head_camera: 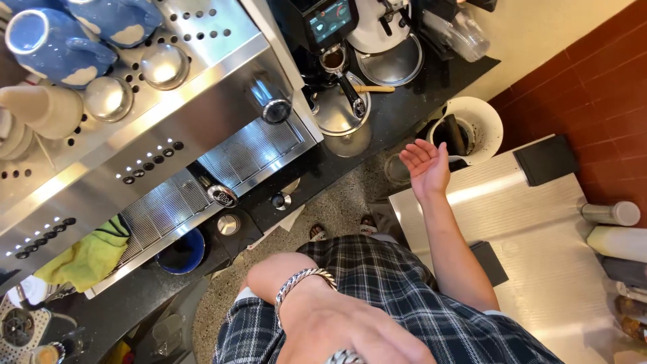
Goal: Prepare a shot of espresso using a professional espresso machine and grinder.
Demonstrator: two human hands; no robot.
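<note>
My right hand (424, 165) is stretched out open with the palm turned up and nothing in it. It hovers over the far corner of a steel counter (526, 229), just left of a white round bin (488, 121) with a dark bar across it. My left hand (266, 273) is bent down against my plaid clothing (384, 276), with a silver chain bracelet (303, 280) on the wrist. Its fingers are hidden.
A steel espresso machine (202, 114) fills the left, with blue cups (54, 40) and metal pitchers (108, 98) on top. A grinder with a screen (330, 20) holds a portafilter (340, 74). A yellow-green cloth (87, 259), a blue bowl (180, 253) and black pads (546, 158) lie around.
</note>
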